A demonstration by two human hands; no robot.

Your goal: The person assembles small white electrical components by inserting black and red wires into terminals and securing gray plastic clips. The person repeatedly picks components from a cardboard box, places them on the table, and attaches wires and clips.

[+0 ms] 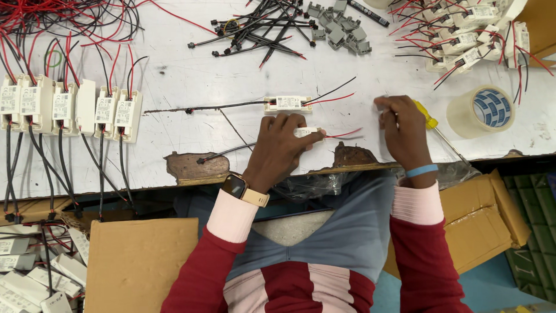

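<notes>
left hand point(281, 148) fingers gripping small white module point(306, 132), red and black wires out its right end, on table point(191, 81) | right hand point(404, 128) fingers closed on yellow screwdriver point(426, 116)

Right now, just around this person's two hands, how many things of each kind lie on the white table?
White wired modules: 2, one loose, one held by the left hand
Yellow-handled screwdriver: 1
Roll of clear tape: 1
Total: 4
</notes>
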